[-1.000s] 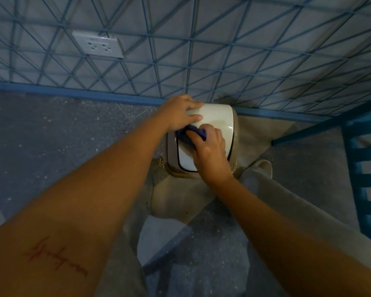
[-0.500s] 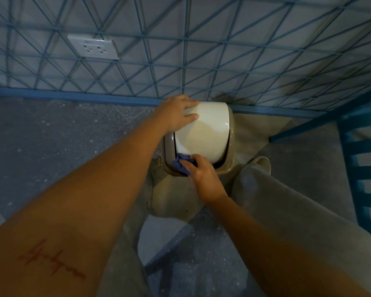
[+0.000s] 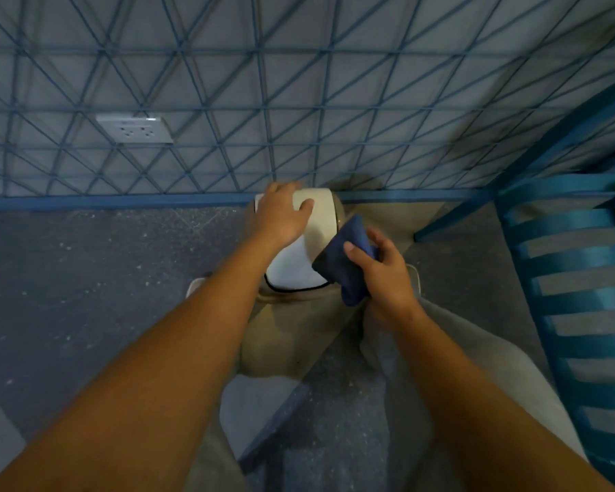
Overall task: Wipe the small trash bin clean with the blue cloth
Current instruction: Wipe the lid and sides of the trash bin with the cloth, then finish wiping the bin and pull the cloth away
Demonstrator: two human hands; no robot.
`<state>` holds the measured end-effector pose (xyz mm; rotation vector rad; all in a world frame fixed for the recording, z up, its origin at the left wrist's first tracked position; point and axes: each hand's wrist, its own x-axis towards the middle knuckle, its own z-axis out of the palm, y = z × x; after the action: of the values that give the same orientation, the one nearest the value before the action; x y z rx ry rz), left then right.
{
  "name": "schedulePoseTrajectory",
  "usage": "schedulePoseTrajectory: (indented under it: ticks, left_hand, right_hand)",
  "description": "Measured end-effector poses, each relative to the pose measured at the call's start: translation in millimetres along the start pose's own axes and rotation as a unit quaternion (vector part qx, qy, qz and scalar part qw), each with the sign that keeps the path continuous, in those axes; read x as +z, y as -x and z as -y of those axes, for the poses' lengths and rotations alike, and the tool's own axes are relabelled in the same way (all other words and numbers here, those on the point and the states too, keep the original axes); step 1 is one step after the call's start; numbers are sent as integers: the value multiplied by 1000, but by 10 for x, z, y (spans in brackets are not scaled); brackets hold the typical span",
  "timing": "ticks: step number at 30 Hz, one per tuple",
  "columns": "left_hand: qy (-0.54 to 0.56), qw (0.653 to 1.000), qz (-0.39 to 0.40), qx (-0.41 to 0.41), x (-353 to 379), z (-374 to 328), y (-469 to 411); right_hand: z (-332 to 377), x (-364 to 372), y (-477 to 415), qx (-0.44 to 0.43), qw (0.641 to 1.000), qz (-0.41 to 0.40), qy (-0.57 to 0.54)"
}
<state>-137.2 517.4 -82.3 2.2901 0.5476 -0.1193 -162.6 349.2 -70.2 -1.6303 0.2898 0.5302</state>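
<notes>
The small trash bin stands on the speckled floor against the blue baseboard, between the person's beige trouser legs. Its white swing lid is closed, so its contents are hidden. The left hand rests on the lid's far end, fingers flat and slightly spread. The right hand grips the folded blue cloth at the bin's right edge, thumb pressed across it. A blue slatted chair stands close on the right, and a wall socket is up on the left.

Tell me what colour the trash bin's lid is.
The lid is cream-white, with a thin dark line along its near edge; the head view shows it.
</notes>
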Motion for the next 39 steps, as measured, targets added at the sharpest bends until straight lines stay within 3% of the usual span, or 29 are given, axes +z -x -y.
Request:
schedulePoseTrajectory:
  ticks: [2, 6, 12, 20, 29, 39]
  left_hand:
    - [102, 994, 18, -37, -16, -230, 217]
    - [258, 946, 176, -84, -59, -733, 700]
    - [284, 925, 251, -5, -37, -1437, 1046]
    - [317, 901, 295, 33, 413, -2537, 1256]
    - [307, 897, 315, 50, 1416, -3608, 1494]
    - [236, 895, 373, 61, 2544, -4342, 1445]
  right_hand:
    - [139, -150, 72, 31, 994, 24, -97]
    - [401, -470, 270, 43, 977, 40, -203]
    - [838, -1160, 656, 37, 953, 118, -276]
    - [1241, -2333, 1059, -61, 985, 14, -162]
    - [1285, -3697, 1261, -31, 985, -168, -22]
    - [1135, -4995, 1008, 84, 983, -146, 78]
